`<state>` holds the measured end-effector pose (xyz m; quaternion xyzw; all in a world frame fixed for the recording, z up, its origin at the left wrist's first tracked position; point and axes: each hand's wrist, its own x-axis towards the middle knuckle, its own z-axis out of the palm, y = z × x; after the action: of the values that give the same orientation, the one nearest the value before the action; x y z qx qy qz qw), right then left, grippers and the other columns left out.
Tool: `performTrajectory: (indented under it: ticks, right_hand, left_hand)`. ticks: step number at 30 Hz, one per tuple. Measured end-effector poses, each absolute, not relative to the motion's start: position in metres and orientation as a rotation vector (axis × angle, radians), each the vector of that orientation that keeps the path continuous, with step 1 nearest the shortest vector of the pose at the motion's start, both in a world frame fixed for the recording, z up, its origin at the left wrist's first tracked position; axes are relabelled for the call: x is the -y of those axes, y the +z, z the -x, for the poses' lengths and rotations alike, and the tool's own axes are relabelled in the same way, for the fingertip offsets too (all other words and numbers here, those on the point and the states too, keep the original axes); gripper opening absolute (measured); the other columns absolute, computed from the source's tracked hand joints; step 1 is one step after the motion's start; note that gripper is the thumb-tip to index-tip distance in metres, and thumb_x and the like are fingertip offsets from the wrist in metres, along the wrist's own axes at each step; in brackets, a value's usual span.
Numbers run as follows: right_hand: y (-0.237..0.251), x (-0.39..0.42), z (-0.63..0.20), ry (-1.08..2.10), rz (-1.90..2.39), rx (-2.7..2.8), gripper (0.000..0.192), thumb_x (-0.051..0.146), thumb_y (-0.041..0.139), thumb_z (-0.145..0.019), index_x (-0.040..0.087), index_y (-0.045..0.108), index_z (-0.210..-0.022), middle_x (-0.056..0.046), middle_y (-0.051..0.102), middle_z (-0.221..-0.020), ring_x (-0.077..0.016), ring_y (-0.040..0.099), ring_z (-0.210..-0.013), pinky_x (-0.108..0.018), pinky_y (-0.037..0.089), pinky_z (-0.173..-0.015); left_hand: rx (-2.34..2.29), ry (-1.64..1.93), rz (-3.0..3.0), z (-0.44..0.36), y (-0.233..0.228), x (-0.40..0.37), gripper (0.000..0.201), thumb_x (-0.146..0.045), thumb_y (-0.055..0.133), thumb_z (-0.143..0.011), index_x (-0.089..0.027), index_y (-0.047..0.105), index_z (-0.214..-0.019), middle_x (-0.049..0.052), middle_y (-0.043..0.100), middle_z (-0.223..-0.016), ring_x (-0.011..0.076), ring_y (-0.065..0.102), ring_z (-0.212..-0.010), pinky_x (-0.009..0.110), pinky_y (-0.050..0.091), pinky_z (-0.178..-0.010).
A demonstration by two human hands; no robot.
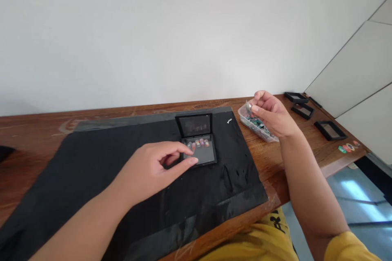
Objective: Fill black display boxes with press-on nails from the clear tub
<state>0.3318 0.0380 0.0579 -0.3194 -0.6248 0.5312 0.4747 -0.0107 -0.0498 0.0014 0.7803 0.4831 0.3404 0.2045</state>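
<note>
A small black hinged case point(200, 159) lies with its lid raised on the black mat. Along the upper part of its grey inside runs a row of several colourful press-on nails point(201, 142). My left hand point(162, 165) reaches over the case's left side, thumb and index fingertips apart, close to the leftmost nails. Raised at the right, my right hand point(271, 114) pinches a small shiny, clear-looking piece point(248, 108) between thumb and fingers; its exact kind is unclear. Beneath that hand stands a clear plastic tub point(260, 130) holding many small, mixed-colour pieces.
The black mat point(101, 163) covers much of the brown wooden table point(271, 163). A white scrap point(229, 121) lies on the mat. Several black cases, one a flat case point(330, 130), sit at the right, near small round stickers point(346, 148). A white wall point(171, 40) rises behind.
</note>
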Motion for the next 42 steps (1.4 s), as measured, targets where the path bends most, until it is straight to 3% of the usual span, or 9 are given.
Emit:
performTrajectory:
  ticks: [4, 7, 10, 16, 20, 25, 33, 42]
  right_hand:
    - [0.049, -0.021, -0.299, 1.606, 0.525, 1.524, 0.047, 0.044, 0.102, -0.089, 0.026, 0.060, -0.103, 0.005, 0.068, -0.086, -0.0107, 0.059, -0.074, -0.024, 0.053, -0.073]
    - [0.035, -0.009, -0.273, 1.849, 0.414, 1.516, 0.047, 0.043, 0.101, -0.090, 0.025, 0.061, -0.106, 0.005, 0.070, -0.087, -0.0103, 0.061, -0.075, -0.023, 0.054, -0.073]
    - [0.024, 0.003, -0.255, 2.024, 0.382, 1.455, 0.048, 0.044, 0.102, -0.089, 0.024, 0.061, -0.104, 0.005, 0.070, -0.088, -0.0097, 0.061, -0.076, -0.022, 0.054, -0.074]
    - [0.015, 0.010, -0.241, 2.152, 0.367, 1.394, 0.047, 0.043, 0.104, -0.087, 0.022, 0.063, -0.098, 0.006, 0.068, -0.087, -0.0081, 0.060, -0.073, -0.021, 0.053, -0.071]
    - [0.014, 0.010, -0.241, 2.178, 0.365, 1.414, 0.046, 0.043, 0.103, -0.088, 0.022, 0.064, -0.099, 0.006, 0.068, -0.085, -0.0087, 0.060, -0.072, -0.022, 0.052, -0.071]
    - [0.011, 0.010, -0.242, 2.186, 0.413, 1.400, 0.050, 0.045, 0.104, -0.086, 0.024, 0.062, -0.103, 0.005, 0.070, -0.090, -0.0109, 0.065, -0.078, -0.024, 0.055, -0.074]
    - [0.010, 0.008, -0.242, 2.183, 0.394, 1.407, 0.052, 0.045, 0.104, -0.086, 0.024, 0.060, -0.103, 0.006, 0.068, -0.087, -0.0091, 0.063, -0.074, -0.022, 0.056, -0.073]
    - [0.006, 0.006, -0.242, 2.220, 0.428, 1.423, 0.048, 0.041, 0.103, -0.087, 0.023, 0.062, -0.101, 0.007, 0.066, -0.089, -0.0079, 0.063, -0.074, -0.021, 0.057, -0.072]
  left_hand:
    - [-1.162, 1.128, -2.266, -0.001, -0.004, 0.060, 0.022, -0.046, 0.073, -0.102, -0.030, 0.083, -0.115, -0.004, 0.069, -0.078, 0.0152, 0.061, -0.065, 0.027, 0.055, -0.066]
    - [-1.136, 1.240, -2.275, -0.011, -0.005, 0.065, 0.043, -0.045, 0.078, -0.102, -0.030, 0.071, -0.142, 0.003, 0.080, -0.109, 0.0208, 0.074, -0.090, 0.035, 0.065, -0.086]
    - [-1.104, 1.349, -2.275, -0.016, -0.003, 0.069, 0.050, -0.044, 0.080, -0.102, -0.032, 0.064, -0.148, 0.005, 0.082, -0.121, 0.0233, 0.078, -0.099, 0.040, 0.067, -0.093]
    - [-1.025, 1.421, -2.268, -0.020, 0.004, 0.070, 0.049, -0.030, 0.084, -0.101, -0.034, 0.067, -0.146, 0.001, 0.083, -0.110, 0.0175, 0.075, -0.084, 0.030, 0.062, -0.075]
    - [-1.047, 1.404, -2.110, -0.025, 0.010, 0.072, 0.031, -0.034, 0.084, -0.098, -0.032, 0.077, -0.128, 0.000, 0.084, -0.097, 0.0179, 0.074, -0.077, 0.030, 0.060, -0.068]
    - [-1.138, 1.251, -1.993, -0.026, 0.017, 0.074, 0.022, -0.047, 0.082, -0.094, -0.032, 0.082, -0.111, 0.002, 0.084, -0.087, 0.0204, 0.073, -0.071, 0.034, 0.063, -0.069]
    - [-1.126, 1.352, -1.993, -0.025, 0.018, 0.074, 0.012, -0.036, 0.085, -0.092, -0.033, 0.085, -0.103, 0.003, 0.088, -0.100, 0.0243, 0.081, -0.088, 0.041, 0.069, -0.089]
    - [-1.062, 1.383, -2.036, -0.025, 0.015, 0.073, 0.004, -0.025, 0.082, -0.096, -0.028, 0.084, -0.097, 0.002, 0.087, -0.099, 0.0186, 0.081, -0.088, 0.032, 0.068, -0.087]
